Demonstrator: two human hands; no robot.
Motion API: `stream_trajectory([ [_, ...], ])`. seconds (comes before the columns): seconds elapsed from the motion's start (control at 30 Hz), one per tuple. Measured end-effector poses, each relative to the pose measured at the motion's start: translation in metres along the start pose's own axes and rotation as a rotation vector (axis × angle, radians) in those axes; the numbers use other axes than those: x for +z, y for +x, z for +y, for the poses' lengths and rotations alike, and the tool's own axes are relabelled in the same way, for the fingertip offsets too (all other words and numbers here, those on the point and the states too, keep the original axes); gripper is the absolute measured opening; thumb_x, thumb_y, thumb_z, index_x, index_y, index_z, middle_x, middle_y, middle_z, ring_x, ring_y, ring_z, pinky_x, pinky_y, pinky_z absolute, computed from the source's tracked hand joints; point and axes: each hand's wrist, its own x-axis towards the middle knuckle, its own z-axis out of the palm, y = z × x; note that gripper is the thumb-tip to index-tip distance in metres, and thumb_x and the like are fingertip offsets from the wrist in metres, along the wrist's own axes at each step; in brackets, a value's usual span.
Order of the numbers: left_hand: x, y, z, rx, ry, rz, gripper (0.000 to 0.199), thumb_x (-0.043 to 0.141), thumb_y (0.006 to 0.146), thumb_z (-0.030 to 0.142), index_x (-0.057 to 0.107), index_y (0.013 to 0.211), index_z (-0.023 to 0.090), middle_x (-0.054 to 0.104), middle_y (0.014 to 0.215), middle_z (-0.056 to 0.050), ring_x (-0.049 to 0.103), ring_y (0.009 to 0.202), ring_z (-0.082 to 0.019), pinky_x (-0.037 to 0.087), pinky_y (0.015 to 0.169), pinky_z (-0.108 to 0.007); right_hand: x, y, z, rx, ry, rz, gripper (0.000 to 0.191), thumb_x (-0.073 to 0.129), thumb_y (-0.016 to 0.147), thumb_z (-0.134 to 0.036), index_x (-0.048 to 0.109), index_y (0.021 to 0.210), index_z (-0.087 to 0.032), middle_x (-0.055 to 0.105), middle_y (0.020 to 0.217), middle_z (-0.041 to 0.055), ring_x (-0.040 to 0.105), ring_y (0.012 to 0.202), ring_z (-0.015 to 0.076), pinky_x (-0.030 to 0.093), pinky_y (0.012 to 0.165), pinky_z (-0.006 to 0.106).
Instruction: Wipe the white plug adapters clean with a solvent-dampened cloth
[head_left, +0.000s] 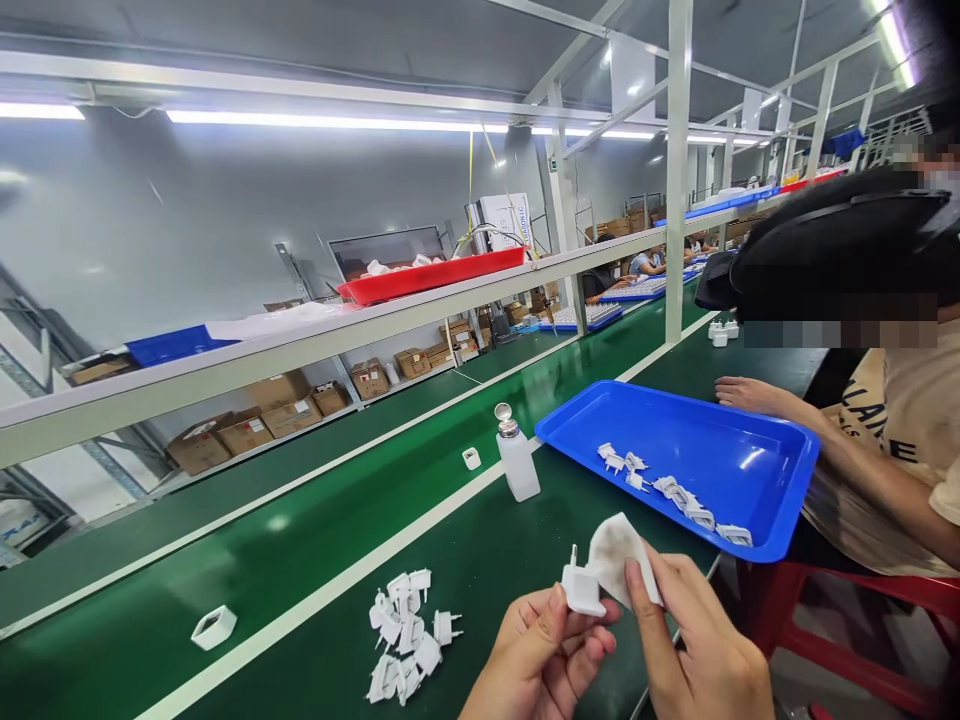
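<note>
In the head view, my left hand (536, 650) pinches a white two-pin plug adapter (582, 590), one metal pin pointing up. My right hand (697, 640) grips a folded white cloth (616, 555) with greyish smudges, its edge against or just beside the adapter. To the left of my hands, a loose pile of white plug pieces (411, 630) lies on the dark green bench. Beyond my hands stands a translucent white bottle (519, 465) with a metal pump top, its lid raised. Past my right hand sits a blue tray (757, 450) with several more plug pieces in it.
A green conveyor belt (300, 520) runs past the bench, carrying white housings (214, 628). Above it, a shelf (285, 350) holds a red tray (435, 277). At right a co-worker sits, a hand (757, 395) by the blue tray, near a red stool (862, 640).
</note>
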Motion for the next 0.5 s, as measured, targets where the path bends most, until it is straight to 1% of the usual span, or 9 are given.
stream_trajectory([
  [0.1,0.001,0.000,-0.001,-0.034,-0.042,-0.031,0.037,0.091,0.073,0.032,0.080,0.098,0.006,0.081,0.094,-0.013,0.076,0.075,-0.012,0.058,0.074,-0.013,-0.004,0.002,0.016,-0.055,-0.162,0.031,0.023,0.053,0.102,-0.034,0.070,0.108,-0.020,0.066,0.091,0.0068,0.067,0.077,0.0187,0.051,0.073,0.025],
  [0.17,0.001,-0.001,-0.001,-0.048,-0.052,-0.041,0.037,0.090,0.074,0.033,0.080,0.099,0.006,0.082,0.093,-0.012,0.076,0.075,-0.011,0.058,0.074,-0.012,-0.007,0.004,0.025,-0.050,-0.258,0.079,0.029,0.053,0.102,-0.035,0.069,0.119,-0.018,0.069,0.098,0.0094,0.069,0.081,0.0204,0.051,0.068,0.024],
  [0.23,0.001,0.000,-0.001,-0.054,-0.046,-0.039,0.037,0.089,0.076,0.033,0.080,0.100,0.006,0.081,0.094,-0.012,0.077,0.076,-0.011,0.058,0.074,-0.012,-0.009,0.006,0.026,-0.043,-0.263,0.076,0.033,0.053,0.101,-0.035,0.068,0.125,-0.018,0.070,0.101,0.0102,0.071,0.082,0.0207,0.051,0.062,0.023],
  [0.27,0.001,0.000,-0.002,-0.050,-0.035,-0.030,0.037,0.088,0.076,0.033,0.080,0.100,0.005,0.081,0.094,-0.013,0.077,0.076,-0.012,0.059,0.074,-0.012,-0.010,0.007,0.024,-0.055,-0.218,0.043,0.032,0.054,0.101,-0.035,0.069,0.125,-0.019,0.070,0.099,0.0093,0.070,0.081,0.0200,0.051,0.061,0.023],
  [0.33,0.000,0.002,-0.004,-0.024,-0.004,0.012,0.036,0.090,0.075,0.033,0.079,0.097,0.007,0.081,0.093,-0.012,0.077,0.076,-0.013,0.060,0.076,-0.014,-0.011,0.007,0.016,-0.055,-0.067,-0.078,0.029,0.055,0.100,-0.034,0.071,0.120,-0.022,0.068,0.090,0.0053,0.068,0.074,0.0172,0.051,0.063,0.021],
  [0.4,-0.001,0.005,-0.007,0.024,0.039,0.084,0.034,0.091,0.073,0.035,0.079,0.091,0.009,0.081,0.091,-0.011,0.077,0.075,-0.014,0.061,0.078,-0.018,-0.010,0.005,0.004,-0.002,0.085,-0.217,0.026,0.054,0.101,-0.036,0.073,0.115,-0.024,0.065,0.081,0.0018,0.065,0.068,0.0146,0.051,0.062,0.019],
  [0.43,-0.002,0.006,-0.009,0.057,0.066,0.120,0.034,0.091,0.072,0.036,0.079,0.089,0.010,0.081,0.090,-0.011,0.077,0.074,-0.015,0.062,0.078,-0.020,-0.009,0.004,-0.001,0.043,0.133,-0.261,0.026,0.053,0.101,-0.037,0.074,0.110,-0.025,0.064,0.078,0.0006,0.064,0.065,0.0137,0.051,0.060,0.018],
  [0.5,-0.004,0.011,-0.014,0.141,0.142,0.164,0.037,0.090,0.073,0.041,0.080,0.087,0.009,0.081,0.086,-0.013,0.076,0.071,-0.016,0.062,0.074,-0.022,-0.006,0.001,-0.009,0.114,0.179,-0.278,0.028,0.053,0.101,-0.041,0.076,0.099,-0.025,0.061,0.072,-0.0001,0.062,0.061,0.0134,0.049,0.057,0.018],
])
